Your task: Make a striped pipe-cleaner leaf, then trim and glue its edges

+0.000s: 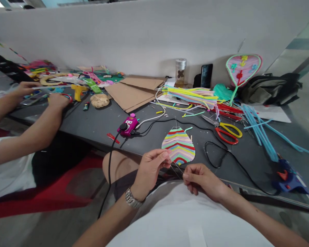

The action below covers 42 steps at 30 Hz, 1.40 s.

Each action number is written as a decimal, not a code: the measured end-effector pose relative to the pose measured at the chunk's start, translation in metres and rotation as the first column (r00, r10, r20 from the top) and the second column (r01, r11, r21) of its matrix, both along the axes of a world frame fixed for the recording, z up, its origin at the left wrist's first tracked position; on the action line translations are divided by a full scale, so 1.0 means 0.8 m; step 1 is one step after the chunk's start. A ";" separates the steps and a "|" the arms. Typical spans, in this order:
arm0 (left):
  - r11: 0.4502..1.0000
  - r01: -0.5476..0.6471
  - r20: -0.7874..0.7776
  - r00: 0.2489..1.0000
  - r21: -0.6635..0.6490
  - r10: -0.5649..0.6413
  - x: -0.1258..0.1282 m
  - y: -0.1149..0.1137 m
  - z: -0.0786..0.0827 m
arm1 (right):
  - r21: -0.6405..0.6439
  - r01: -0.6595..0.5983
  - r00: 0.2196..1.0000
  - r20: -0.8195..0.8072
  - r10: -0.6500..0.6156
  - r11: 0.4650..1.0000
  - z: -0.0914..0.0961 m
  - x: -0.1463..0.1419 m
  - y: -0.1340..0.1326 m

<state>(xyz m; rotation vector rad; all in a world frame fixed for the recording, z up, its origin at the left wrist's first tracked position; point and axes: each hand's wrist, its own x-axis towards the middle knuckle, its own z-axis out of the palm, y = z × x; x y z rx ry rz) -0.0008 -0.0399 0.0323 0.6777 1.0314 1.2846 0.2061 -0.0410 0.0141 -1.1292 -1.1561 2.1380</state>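
My left hand (pixel 154 166), with a metal watch on its wrist, pinches a thin wire (pixel 178 167) between thumb and fingers. The wire runs across to my right hand (pixel 201 178), whose fingers are closed on its other end. Both hands are held just over the table's front edge. Right behind them lies a striped leaf-shaped piece (pixel 179 146) in red, yellow, pink and green, with thin wire ends sticking out at its top. Scissors (pixel 226 132) with red and yellow handles rest open to its right.
A purple power socket (pixel 128 125) with cords stands left. Bundled pipe cleaners (pixel 190 96), cardboard (pixel 136 91), a jar (pixel 180 72) and a phone (pixel 206 76) line the back. Blue pipe cleaners (pixel 262 132) and a blue glue gun (pixel 290 180) lie right. A co-worker's hands (pixel 58 101) work at left.
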 end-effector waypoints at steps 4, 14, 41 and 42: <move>0.999 -0.049 0.054 0.997 0.017 0.048 0.000 0.003 0.006 | 0.012 0.084 0.996 -0.032 -0.084 0.996 -0.002 0.001 0.001; 0.990 -0.124 0.171 0.976 -0.060 0.133 0.004 0.006 0.014 | -0.052 -0.003 0.993 -0.114 -0.003 0.999 -0.004 0.003 0.007; 0.993 -0.097 0.224 0.968 -0.063 0.109 0.006 0.002 0.013 | -0.065 0.078 0.996 -0.037 -0.080 0.995 -0.007 0.003 0.006; 0.994 -0.090 0.230 0.968 -0.064 0.103 0.007 0.002 0.014 | -0.066 0.080 0.996 -0.035 -0.083 0.995 -0.007 0.003 0.006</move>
